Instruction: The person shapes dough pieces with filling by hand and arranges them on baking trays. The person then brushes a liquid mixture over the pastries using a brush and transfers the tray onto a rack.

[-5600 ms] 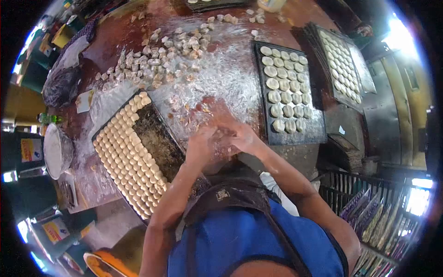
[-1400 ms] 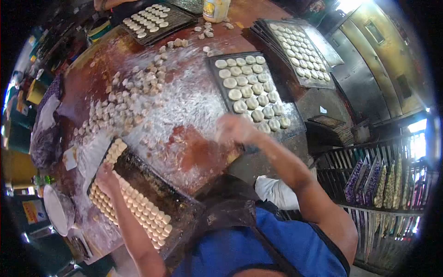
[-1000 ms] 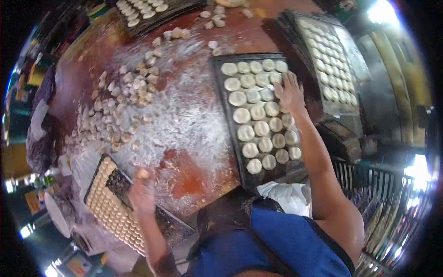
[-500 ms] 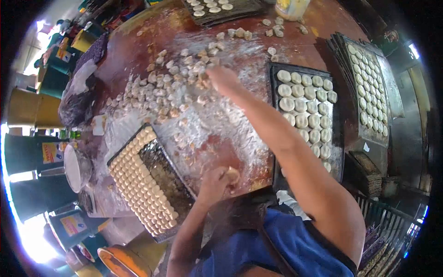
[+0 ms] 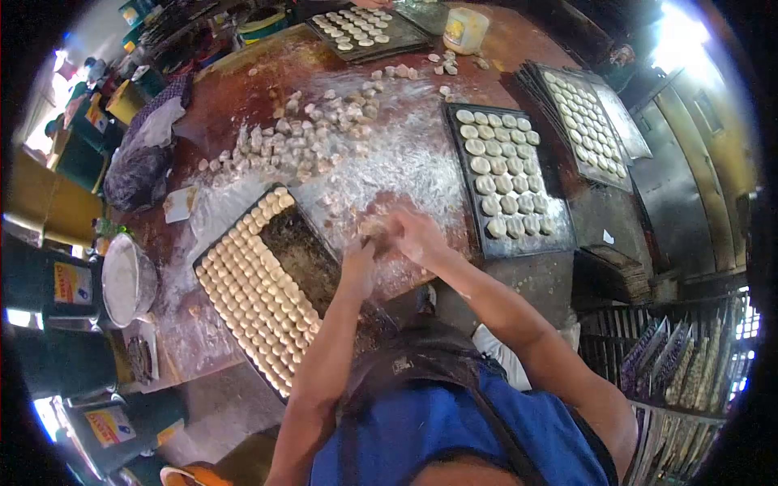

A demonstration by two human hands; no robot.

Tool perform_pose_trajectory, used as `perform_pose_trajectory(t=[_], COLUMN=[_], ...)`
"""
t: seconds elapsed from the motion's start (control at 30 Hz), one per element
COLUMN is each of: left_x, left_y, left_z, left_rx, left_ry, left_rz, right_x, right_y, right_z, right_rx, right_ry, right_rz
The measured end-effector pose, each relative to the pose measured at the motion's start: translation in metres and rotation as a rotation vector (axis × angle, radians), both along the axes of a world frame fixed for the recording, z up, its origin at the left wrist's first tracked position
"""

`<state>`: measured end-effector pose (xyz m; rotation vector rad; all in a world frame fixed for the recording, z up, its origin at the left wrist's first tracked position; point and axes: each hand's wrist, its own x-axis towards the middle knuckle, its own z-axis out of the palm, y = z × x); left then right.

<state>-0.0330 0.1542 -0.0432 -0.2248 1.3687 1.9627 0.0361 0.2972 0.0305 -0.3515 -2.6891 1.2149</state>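
Observation:
Close together over the near side of the table, my left hand (image 5: pixel 361 251) and my right hand (image 5: pixel 417 237) meet around a small piece of dough (image 5: pixel 373 227). The fingers of both are closed on it and partly hide it. Left of my hands lies a dark tray (image 5: pixel 296 239) with many small, round, pale dough balls (image 5: pixel 259 292) in tight rows. Beyond my hands, whitish floured lumps (image 5: pixel 300 142) are scattered over the table. To the right is another dark tray (image 5: pixel 559 239) holding flattened round dough pieces (image 5: pixel 504 164) in rows.
Flour coats the red-brown table (image 5: pixel 219 81). Farther trays of dough rounds sit at the back (image 5: pixel 348 55) and far right (image 5: pixel 559 130). A plastic tub (image 5: pixel 466 32) stands at the back, a white bowl (image 5: pixel 130 279) at the left edge. Another person's hand (image 5: pixel 373 3) shows at the top.
My right hand has come back from the scattered lumps to my left hand, which has moved slightly away from the table's near edge. The camera view has shifted.

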Motion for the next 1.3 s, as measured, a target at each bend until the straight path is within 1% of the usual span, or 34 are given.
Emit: perform_pose_trajectory(t=[0.07,0.1,0.17,0.2,0.27,0.3,0.33,0.37,0.4,0.47,0.5,0.57,0.6,0.63,0.67,0.7,0.73,0.77,0.8,0.83,0.87,0.9,0.93,0.97,1.0,1.03,1.07,1.1,1.13,1.2,1.23,1.3], left_x=[0.01,0.011,0.012,0.007,0.0,0.002,0.006,0.003,0.001,0.011,0.016,0.012,0.016,0.018,0.017,0.016,0.013,0.01,0.006,0.004,0.004,0.007,0.008,0.006,-0.001,-0.006,-0.011,-0.001,0.013,0.047,0.046,0.037], left_y=[0.001,0.002,-0.005,-0.011,-0.018,-0.017,-0.016,-0.011,-0.007,-0.004,-0.002,0.003,0.0,-0.004,-0.004,-0.004,-0.004,-0.003,-0.004,-0.005,-0.006,-0.006,-0.006,-0.008,-0.013,-0.016,-0.015,-0.011,0.0,0.019,0.022,0.021], left_z=[0.009,0.012,0.015,0.015,0.013,0.034,0.072,0.095,0.096,0.09,0.088,0.085,0.081,0.073,0.067,0.066,0.067,0.07,0.074,0.08,0.088,0.101,0.109,0.104,0.09,0.07,0.035,0.039,0.048,0.053,0.047,0.029], left_rx=[0.154,0.162,0.049,0.04,-0.59,-0.605,-0.606,-0.601,-0.624,0.156,0.125,0.102,0.075,0.067,0.072,0.083,-0.096,-0.085,-0.207,-0.327,-0.307,-0.218,-0.126,-0.098,-0.26,-0.427,-0.251,-0.235,-0.48,-0.672,-0.667,-0.823], left_ry=[0.12,0.115,0.098,0.096,0.692,0.674,0.555,0.441,0.43,0.034,0.013,0.136,0.117,0.145,0.185,0.23,0.245,0.262,0.367,0.471,0.484,0.432,0.38,0.387,0.494,0.596,0.588,0.585,0.734,1.24,1.241,1.255], left_rz=[-0.041,-0.038,-0.012,-0.002,-0.238,-0.22,-0.35,-0.471,-0.454,-0.009,0.012,0.123,0.129,0.156,0.181,0.202,0.175,0.161,0.092,0.02,-0.004,-0.043,-0.077,-0.086,-0.113,-0.136,-0.103,-0.115,-0.25,-0.221,-0.227,-0.582], right_x=[-0.001,0.0,0.004,0.002,-0.004,-0.013,-0.024,-0.038,-0.047,-0.052,-0.052,-0.063,-0.066,-0.066,-0.069,-0.07,-0.07,-0.071,-0.07,-0.066,-0.061,-0.054,-0.041,-0.025,-0.015,-0.011,-0.004,0.002,0.007,0.016,0.016,0.019], right_y=[0.001,0.001,-0.001,0.001,0.014,0.019,0.024,0.03,0.034,0.037,0.039,0.049,0.049,0.044,0.037,0.038,0.038,0.045,0.048,0.043,0.036,0.029,0.019,0.005,-0.003,-0.003,-0.002,0.003,0.008,0.028,0.03,0.035], right_z=[-0.01,-0.002,0.012,0.018,0.023,0.015,0.004,-0.003,-0.006,-0.013,-0.014,-0.008,-0.005,-0.005,-0.002,0.0,0.001,0.0,0.002,0.006,0.011,0.016,0.019,0.018,0.014,-0.004,-0.033,-0.038,-0.039,-0.034,-0.016,0.013], right_rx=[0.322,0.33,0.085,0.077,-0.338,-0.346,-0.163,0.02,-0.003,-0.067,-0.105,-0.287,-0.258,-0.28,-0.541,-0.661,-0.782,-0.808,-0.823,-0.812,-0.54,-0.264,-0.242,-0.185,-0.129,-0.111,-0.171,-0.192,-0.212,-0.587,-0.587,-0.594], right_ry=[0.013,0.008,-0.01,-0.011,-0.009,-0.022,0.184,0.407,0.412,0.325,0.31,0.178,0.257,0.248,0.219,0.206,0.203,-0.064,-0.329,-0.305,-0.302,-0.307,-0.304,-0.164,-0.026,-0.028,0.118,0.192,0.265,-0.055,-0.055,-0.388], right_rz=[-0.01,-0.007,0.122,0.133,0.113,0.136,0.316,0.493,0.511,0.446,0.459,0.643,0.678,0.679,0.526,0.445,0.359,0.457,0.543,0.52,0.337,0.154,0.133,0.113,0.096,0.083,0.138,0.158,0.181,-0.087,-0.094,-0.056])
